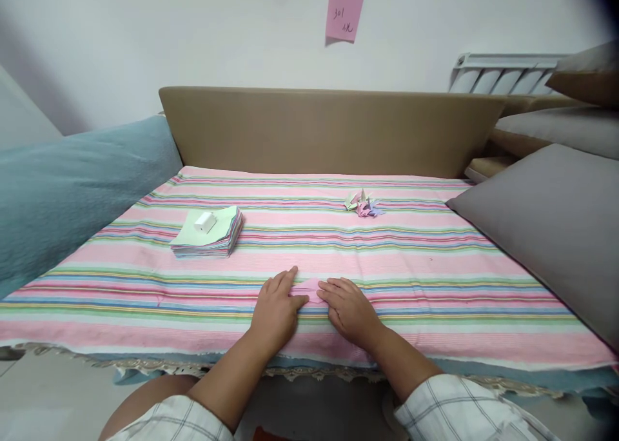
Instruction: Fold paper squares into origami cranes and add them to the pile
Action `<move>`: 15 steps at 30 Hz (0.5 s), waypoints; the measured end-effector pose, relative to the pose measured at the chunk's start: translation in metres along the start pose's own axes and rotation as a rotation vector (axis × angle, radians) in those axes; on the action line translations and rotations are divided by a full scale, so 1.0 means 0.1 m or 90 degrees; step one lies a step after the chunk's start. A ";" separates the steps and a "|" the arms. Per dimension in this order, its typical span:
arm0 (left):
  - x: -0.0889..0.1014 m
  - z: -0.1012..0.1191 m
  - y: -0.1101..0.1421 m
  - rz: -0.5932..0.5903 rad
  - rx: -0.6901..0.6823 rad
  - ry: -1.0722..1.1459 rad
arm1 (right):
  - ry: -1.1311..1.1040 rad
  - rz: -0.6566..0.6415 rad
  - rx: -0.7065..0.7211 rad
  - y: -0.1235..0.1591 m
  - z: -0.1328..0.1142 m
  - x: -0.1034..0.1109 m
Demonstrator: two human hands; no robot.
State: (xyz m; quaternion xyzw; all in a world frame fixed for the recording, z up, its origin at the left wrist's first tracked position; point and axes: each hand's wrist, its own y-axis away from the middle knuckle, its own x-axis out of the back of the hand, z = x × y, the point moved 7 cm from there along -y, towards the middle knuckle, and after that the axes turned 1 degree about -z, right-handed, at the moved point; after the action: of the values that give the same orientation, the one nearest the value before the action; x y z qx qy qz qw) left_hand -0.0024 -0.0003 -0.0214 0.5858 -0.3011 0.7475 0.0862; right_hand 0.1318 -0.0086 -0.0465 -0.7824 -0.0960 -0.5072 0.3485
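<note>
A small pink sheet of paper (306, 288) lies on the striped cloth (425, 267) near the front edge. My left hand (275, 309) rests on its left side, fingers flat and stretched over the paper. The fingers of my right hand (349, 307) press flat on its right side. Most of the sheet is hidden under both hands.
A stack of pastel paper squares (209, 235) with a small white block (205, 222) on top lies at the left. Several folded paper figures (363, 204) sit further back. A teal blanket (72, 183) is left, grey cushions (551, 228) are right, and a pink note (344, 13) hangs on the wall.
</note>
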 end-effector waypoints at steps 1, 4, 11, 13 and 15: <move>0.03 -0.01 0.00 0.003 0.000 -0.002 | -0.001 0.001 0.001 0.00 0.00 0.00; 0.14 -0.03 0.00 0.039 0.002 -0.012 | -0.002 0.006 0.005 -0.01 0.00 0.01; 0.10 0.21 0.08 0.038 -0.138 0.076 | -0.015 0.016 0.007 -0.02 -0.01 0.01; 0.01 0.29 0.12 0.010 -0.161 0.042 | -0.023 0.013 0.005 -0.03 -0.01 0.01; -0.06 0.34 0.14 -0.008 -0.165 0.007 | -0.036 0.010 -0.003 -0.04 -0.02 0.04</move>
State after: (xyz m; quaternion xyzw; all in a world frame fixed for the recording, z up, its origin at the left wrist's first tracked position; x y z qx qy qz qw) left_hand 0.0207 -0.0287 -0.0278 0.5678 -0.3909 0.7049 0.1673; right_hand 0.1304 -0.0073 -0.0408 -0.7978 -0.0980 -0.4825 0.3479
